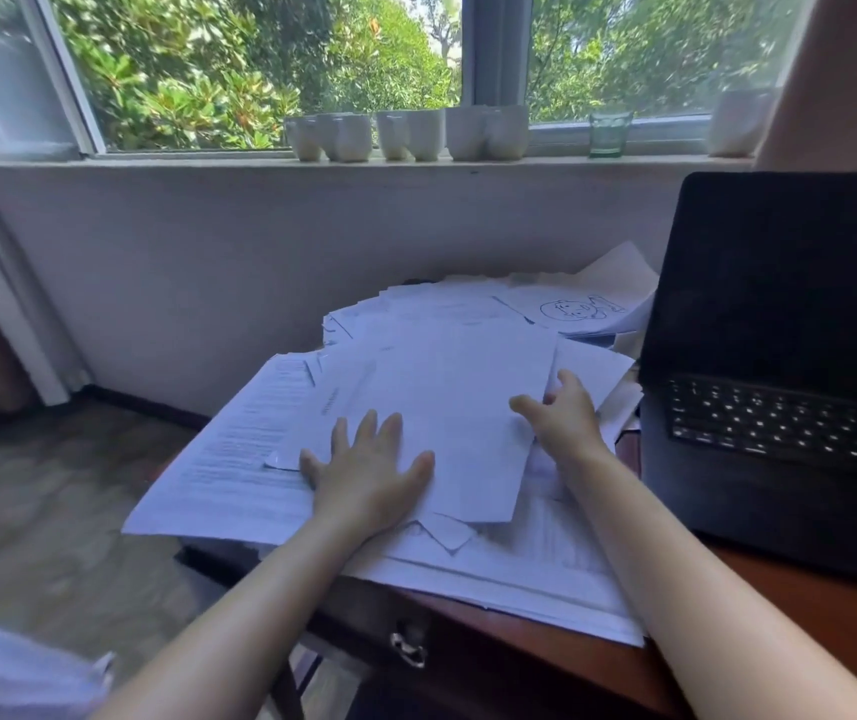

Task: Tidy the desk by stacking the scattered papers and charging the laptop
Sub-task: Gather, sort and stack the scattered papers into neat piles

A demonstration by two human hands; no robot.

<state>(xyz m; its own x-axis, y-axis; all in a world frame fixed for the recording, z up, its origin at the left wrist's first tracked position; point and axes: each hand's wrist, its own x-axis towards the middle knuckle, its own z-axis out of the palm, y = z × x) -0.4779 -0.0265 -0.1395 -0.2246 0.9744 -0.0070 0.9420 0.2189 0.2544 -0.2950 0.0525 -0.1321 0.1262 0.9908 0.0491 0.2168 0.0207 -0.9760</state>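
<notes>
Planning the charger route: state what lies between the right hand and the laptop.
In the head view, only loose paper edges and a sliver of wooden desk.

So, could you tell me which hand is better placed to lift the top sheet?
Right, probably. The right hand pinches the right edge of the top sheet, thumb on top. The left hand lies flat on the papers, only pressing them down.

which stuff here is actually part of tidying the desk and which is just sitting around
In the job:
papers, spread over the desk
laptop, open, screen dark
left hand, flat on the papers
right hand, pinching a sheet's edge

Lying about:
white cups on the windowsill
green glass, same sill
</notes>
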